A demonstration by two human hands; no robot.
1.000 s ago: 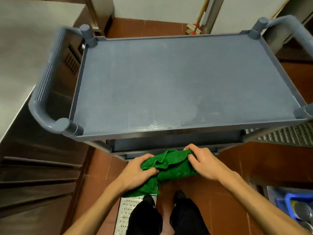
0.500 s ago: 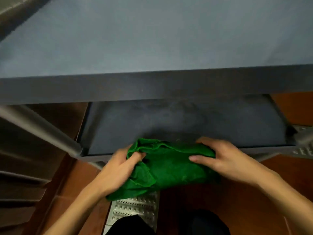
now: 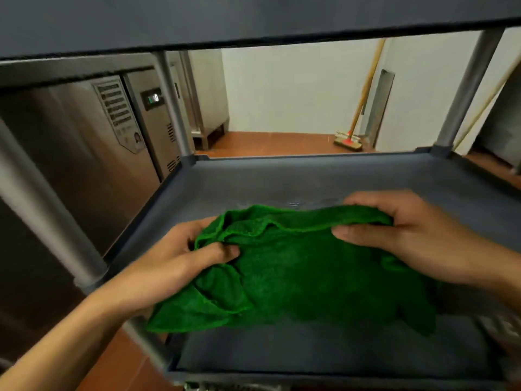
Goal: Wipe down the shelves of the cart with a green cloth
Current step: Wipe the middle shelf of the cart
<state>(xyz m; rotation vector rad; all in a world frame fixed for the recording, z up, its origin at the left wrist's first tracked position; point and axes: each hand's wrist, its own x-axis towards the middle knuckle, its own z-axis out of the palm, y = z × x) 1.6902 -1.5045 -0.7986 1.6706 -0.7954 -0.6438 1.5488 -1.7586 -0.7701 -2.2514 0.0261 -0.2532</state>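
Here, in the head view, the green cloth (image 3: 296, 272) sits bunched over the near half of the cart's middle shelf (image 3: 310, 176). Whether it rests on the shelf or is held just above it I cannot tell. One loose corner seems to hang past the shelf's left rim. The left grip (image 3: 180, 255) pinches a crumpled fold on the cloth's left side. The right grip (image 3: 408, 230) grasps the far right hem, fingers curled over it and thumb pressed on top. The top shelf (image 3: 253, 18) hangs low overhead. Beyond the cart, a steel cabinet (image 3: 84, 153) stands at the left and a broom (image 3: 348, 141) leans against the white wall.

The cloth looks to be getting spread ready for wiping this shelf. Left wadded, it would likely clean only a narrow band and miss the far corners by the posts. The trailing corner could snag on the left post and drag the cloth out of the pinch. A long reach to the back risks knocking an arm on the top shelf, and a hard push might roll the cart away.
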